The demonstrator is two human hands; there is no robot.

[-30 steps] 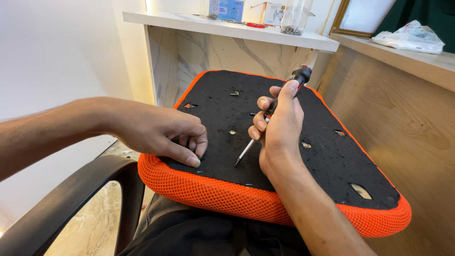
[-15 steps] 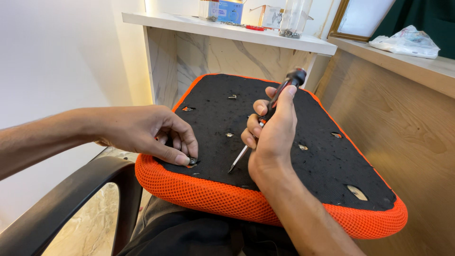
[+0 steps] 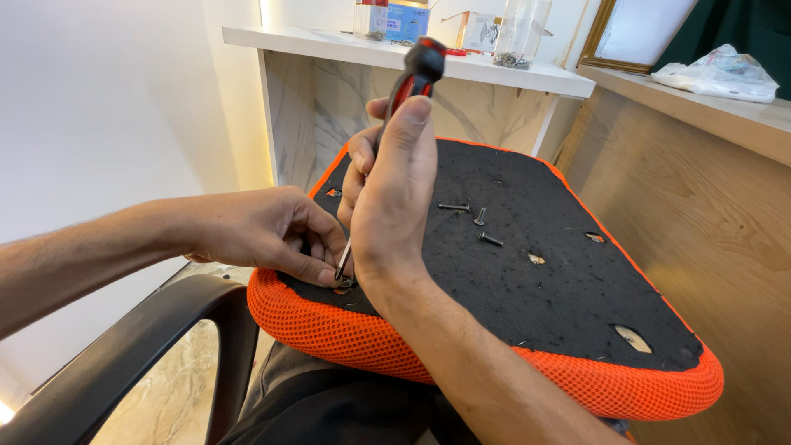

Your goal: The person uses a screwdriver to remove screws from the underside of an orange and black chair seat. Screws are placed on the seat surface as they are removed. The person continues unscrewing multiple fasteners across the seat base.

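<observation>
Screwdriver [image 3: 409,78] (red-black handle) on screw [image 3: 344,283]

Our two hands meet low and close, forearms converging from either side.

Our left forearm comes in from the left edge, nearly level, wrist straight; our left hand [image 3: 264,235] lies palm down with its fingers curled under and the thumb stretched forward, tip pinched against the bent forefinger. Our right forearm rises from the bottom right, angling up and leftward, and the wrist bends slightly inward. Our right hand [image 3: 387,194] stands upright in a closed fist, back toward us, thumb pressed straight up along the top and the knuckles of the other fingers stacked on the far left side. The heel of our right hand sits just beside our left fingertips.
</observation>
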